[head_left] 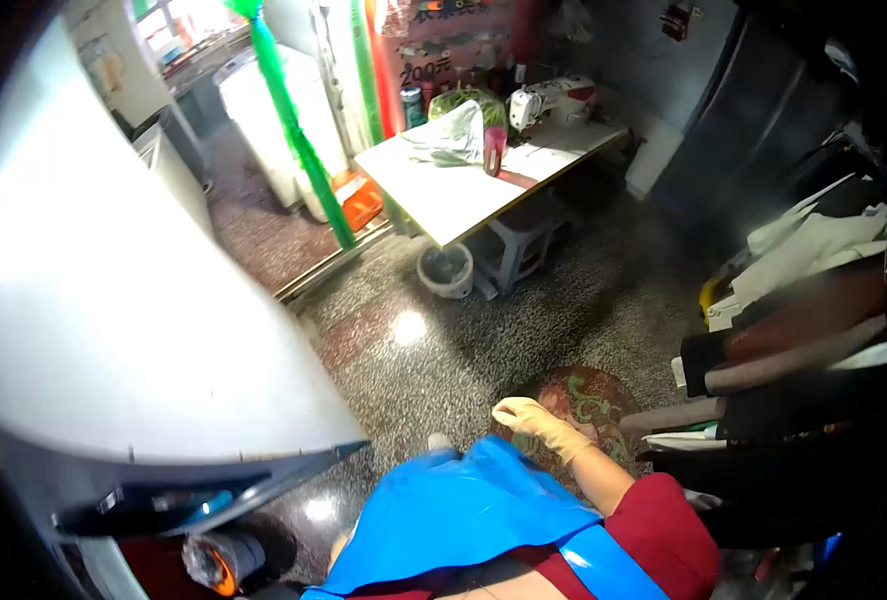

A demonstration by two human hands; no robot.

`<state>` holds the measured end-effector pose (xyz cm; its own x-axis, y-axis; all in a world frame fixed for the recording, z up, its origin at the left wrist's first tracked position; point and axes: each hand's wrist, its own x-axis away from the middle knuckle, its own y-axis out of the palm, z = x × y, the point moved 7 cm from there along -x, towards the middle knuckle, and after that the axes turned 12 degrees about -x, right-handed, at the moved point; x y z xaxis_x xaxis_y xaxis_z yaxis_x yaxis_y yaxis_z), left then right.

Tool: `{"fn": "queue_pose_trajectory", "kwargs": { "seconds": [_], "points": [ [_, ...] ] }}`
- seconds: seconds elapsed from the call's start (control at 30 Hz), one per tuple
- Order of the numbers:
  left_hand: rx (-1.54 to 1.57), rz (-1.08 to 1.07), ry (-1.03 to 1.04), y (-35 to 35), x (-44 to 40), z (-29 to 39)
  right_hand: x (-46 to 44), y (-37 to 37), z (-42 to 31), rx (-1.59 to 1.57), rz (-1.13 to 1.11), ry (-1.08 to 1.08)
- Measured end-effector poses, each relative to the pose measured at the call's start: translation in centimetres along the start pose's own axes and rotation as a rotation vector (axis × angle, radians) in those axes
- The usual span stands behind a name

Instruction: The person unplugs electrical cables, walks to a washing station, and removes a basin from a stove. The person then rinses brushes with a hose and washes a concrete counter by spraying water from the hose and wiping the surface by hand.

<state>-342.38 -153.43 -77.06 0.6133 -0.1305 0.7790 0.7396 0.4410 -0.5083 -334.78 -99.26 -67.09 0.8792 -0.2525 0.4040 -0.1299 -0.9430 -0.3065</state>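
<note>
My right hand (pixel 526 414), in a pale yellow rubber glove, hangs in front of me over the floor. Its fingers are curled together, and I see nothing in them. Beneath it lies a round, patterned reddish-green patch (pixel 588 395) of the floor. A shiny blue apron (pixel 473 495) covers my front, over dark red sleeves. Of my left hand nothing clear shows; only a small tan patch peeks out beside the apron's left edge.
Ahead stands a white table (pixel 428 185) with a sewing machine (pixel 553 100), a plastic bag (pixel 453 138) and a pink cup (pixel 494 150). Below are a stool (pixel 518 245) and a bin (pixel 445 272). Clothes (pixel 813 260) hang right; a large white curved surface (pixel 143 330) stands left.
</note>
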Motion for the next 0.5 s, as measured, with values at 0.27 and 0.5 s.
{"fn": "queue_pose_trajectory", "kwargs": {
  "seconds": [0.27,0.5],
  "points": [
    [0.19,0.347,0.455,-24.3,-12.2,36.8,-11.4,-10.3,-5.2,-0.29,0.359,0.182],
    [0.129,0.443,0.311,-29.6,-18.7,40.6,-37.8,-13.4,-24.3,-0.227,0.016,-0.161]
  ]
}}
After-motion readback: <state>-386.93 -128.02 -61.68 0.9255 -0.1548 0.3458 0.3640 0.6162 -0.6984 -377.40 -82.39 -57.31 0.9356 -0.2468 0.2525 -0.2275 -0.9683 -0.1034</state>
